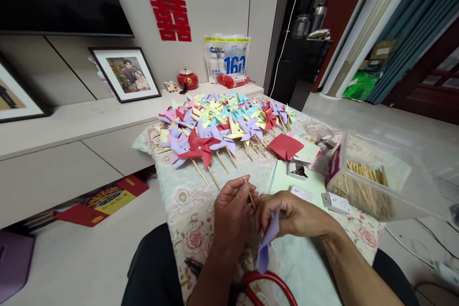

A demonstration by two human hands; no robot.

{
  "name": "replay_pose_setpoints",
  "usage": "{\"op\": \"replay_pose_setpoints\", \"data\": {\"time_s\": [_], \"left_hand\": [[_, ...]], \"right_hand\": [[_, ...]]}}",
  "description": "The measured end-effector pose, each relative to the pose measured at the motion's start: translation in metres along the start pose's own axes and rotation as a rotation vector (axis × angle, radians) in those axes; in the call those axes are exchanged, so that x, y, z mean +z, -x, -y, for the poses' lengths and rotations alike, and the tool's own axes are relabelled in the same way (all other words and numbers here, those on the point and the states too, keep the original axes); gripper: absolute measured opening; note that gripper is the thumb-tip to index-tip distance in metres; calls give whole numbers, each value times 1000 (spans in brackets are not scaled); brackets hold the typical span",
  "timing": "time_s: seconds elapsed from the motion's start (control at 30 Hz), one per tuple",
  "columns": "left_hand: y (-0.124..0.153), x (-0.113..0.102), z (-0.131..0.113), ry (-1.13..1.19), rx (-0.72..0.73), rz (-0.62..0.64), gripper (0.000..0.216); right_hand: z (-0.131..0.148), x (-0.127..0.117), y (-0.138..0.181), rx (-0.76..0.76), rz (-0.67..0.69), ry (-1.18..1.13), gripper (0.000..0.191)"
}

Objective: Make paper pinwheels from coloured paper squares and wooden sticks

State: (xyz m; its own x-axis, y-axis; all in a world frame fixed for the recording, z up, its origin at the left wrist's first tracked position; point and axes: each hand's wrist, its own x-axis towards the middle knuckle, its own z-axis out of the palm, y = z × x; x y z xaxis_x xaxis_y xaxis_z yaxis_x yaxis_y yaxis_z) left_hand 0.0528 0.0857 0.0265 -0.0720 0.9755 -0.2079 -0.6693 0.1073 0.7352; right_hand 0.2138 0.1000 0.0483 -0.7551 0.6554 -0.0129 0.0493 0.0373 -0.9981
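Now the left hand (233, 205) is closed around the stick (250, 195), and the right hand (296, 215) pinches the purple pinwheel (271, 232) just beside it. Perhaps a too hard squeeze could crease the purple pinwheel, or a crooked push could split the stick.

Pinwheels (215, 126) block the far tabletop (170, 191), a box (401, 162) its right; cloth (193, 196) lies open at left; a half-hidden red handle (281, 283) perhaps obstructs nearer.
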Motion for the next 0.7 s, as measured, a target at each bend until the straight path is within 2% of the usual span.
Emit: {"op": "replay_pose_setpoints", "data": {"time_s": [0.13, 0.3, 0.47, 0.6, 0.7], "left_hand": [[-2, 0, -1, 8, 76, -5, 25], [-3, -6, 7, -157, 182, 47, 18], [-2, -8, 10, -248, 361, 162, 13], [0, -6, 8, -244, 380, 208, 10], [2, -5, 7, -240, 386, 228, 9]], "right_hand": [[4, -9, 5, -146, -91, 60, 18], [4, -5, 4, -300, -373, 71, 15], [5, 6, -6, -541, -582, 408, 6], [11, 9, -6, -662, -660, 668, 13], [14, 11, -5, -695, -684, 739, 12]]}}
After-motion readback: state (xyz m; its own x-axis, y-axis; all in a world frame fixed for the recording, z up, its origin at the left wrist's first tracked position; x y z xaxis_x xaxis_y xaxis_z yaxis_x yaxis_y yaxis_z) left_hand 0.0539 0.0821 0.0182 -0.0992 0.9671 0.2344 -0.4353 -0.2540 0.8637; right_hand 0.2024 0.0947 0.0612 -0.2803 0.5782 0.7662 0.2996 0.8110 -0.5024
